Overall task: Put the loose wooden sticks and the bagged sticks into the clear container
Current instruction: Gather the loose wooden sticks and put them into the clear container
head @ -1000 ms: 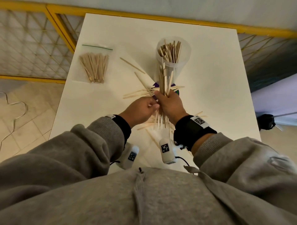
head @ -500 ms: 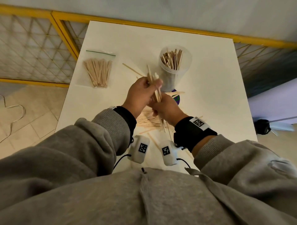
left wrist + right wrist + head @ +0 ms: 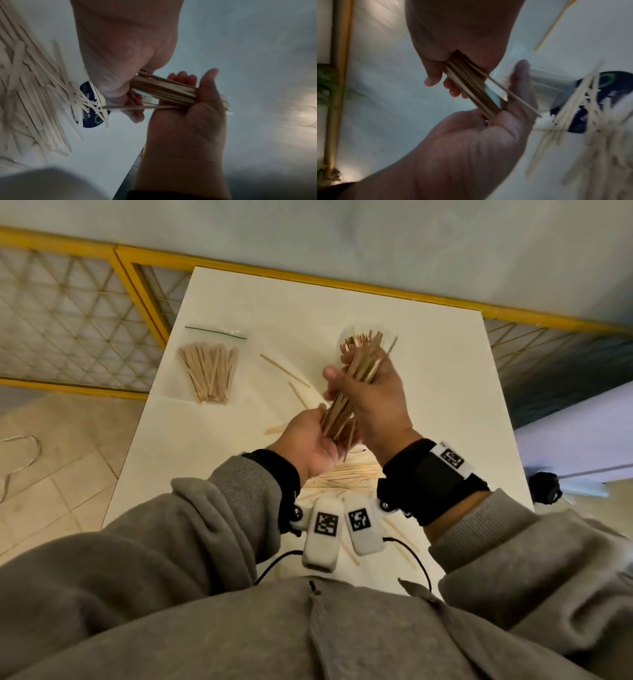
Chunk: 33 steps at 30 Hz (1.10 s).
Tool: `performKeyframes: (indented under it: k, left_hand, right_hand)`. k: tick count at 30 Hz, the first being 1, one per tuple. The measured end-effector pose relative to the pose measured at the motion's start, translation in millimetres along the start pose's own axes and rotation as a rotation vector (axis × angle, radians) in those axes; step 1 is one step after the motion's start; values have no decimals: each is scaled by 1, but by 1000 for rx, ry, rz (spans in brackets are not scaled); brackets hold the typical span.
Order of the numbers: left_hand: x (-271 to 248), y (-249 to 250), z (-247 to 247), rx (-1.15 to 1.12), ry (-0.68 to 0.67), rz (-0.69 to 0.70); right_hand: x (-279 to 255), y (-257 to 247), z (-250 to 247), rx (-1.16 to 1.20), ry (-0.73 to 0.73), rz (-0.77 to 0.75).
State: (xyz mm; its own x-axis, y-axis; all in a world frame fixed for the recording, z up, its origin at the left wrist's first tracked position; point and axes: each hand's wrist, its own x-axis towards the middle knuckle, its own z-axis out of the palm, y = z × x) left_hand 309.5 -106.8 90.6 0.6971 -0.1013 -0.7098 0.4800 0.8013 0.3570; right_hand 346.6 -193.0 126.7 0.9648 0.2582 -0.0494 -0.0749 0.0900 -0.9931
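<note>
Both hands hold one bundle of wooden sticks [image 3: 356, 392] above the white table [image 3: 445, 405]. My right hand [image 3: 359, 381] grips its upper half. Lower down, my left hand [image 3: 322, 433] is curled round the bottom end. The bundle's tips lean up and right, in front of the mouth of the clear container [image 3: 356, 338], which holds several sticks and is mostly hidden. The bagged sticks [image 3: 210, 374] lie flat at the far left. A pile of loose sticks [image 3: 342, 474] lies under my wrists. The left wrist view shows the bundle [image 3: 163, 89] between both palms.
Single loose sticks [image 3: 284, 369] lie between the bag and the container, and others lie near the table's front edge [image 3: 400, 535]. A dark blue round disc [image 3: 91, 108] sits on the table under some sticks. A yellow railing [image 3: 150, 299] runs behind and left of the table.
The bundle has come up off the table pile and swung up and right toward the container. My right hand has moved to the upper part of it, my left hand to the lower end.
</note>
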Motion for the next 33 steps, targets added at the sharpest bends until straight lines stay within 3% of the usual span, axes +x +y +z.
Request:
performKeyframes:
  k: [3,7,12,14,16,19,22,23,27,30,33]
  left_hand:
    - [2,-3,-2,73,-16,-9]
    - [9,-7,-5,137,-25,-83]
    - [21,1,-4,151,-71,-63]
    - [27,10,-5,327,-49,-59]
    - [37,25,-11,568,24,27]
    - [59,54,-21,1073,156,315]
    - [92,83,-25,1438,236,592]
    - [103,91,-27,1493,277,604]
    - [139,111,-37,1923,305,544]
    - [152,115,-48,2198,290,485]
    - [152,104,-66,2339,244,458]
  right_hand:
    - [-6,15,1,-5,-22,100]
    - [2,20,-2,10,48,96]
    - [7,29,-3,-94,12,141]
    - [22,14,-9,-153,92,73]
    - [46,-20,-19,-165,210,-96]
    - [79,-68,-36,-73,389,-399]
    - [104,-73,-44,-44,448,-612]
    - [108,-65,-43,-81,446,-582]
    - [111,-9,-44,-212,335,-227]
    - [105,5,-59,-142,264,-265]
    - [98,9,-83,-17,413,-349]
